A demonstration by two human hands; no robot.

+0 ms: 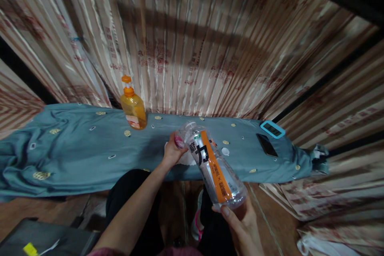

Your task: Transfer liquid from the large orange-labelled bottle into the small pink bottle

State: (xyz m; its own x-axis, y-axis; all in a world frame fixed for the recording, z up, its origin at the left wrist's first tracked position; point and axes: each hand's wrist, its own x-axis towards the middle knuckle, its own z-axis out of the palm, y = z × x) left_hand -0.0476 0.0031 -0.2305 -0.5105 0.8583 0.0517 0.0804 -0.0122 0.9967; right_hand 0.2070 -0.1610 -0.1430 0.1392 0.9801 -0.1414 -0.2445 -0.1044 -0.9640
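My right hand (244,224) grips the base of a clear plastic drink bottle (214,168) with an orange and silver label. The bottle is tilted, its uncapped-looking neck pointing away and to the left. My left hand (172,151) is closed round a small clear plastic thing with pink on it (179,140), close beside the bottle's neck; its kind is not clear. Whether the two touch, I cannot tell. Below them lies something white, like paper or tissue (187,159), partly hidden. A small white round disc, like a cap (225,151), rests on the cloth right of the bottle.
A teal patterned cloth (90,148) covers the narrow table. On it stand an orange pump bottle (133,108) at left, and at right a black phone (267,145) and a blue-framed digital clock (273,129). Pleated curtains (186,48) hang behind. A dark case (45,240) sits lower left.
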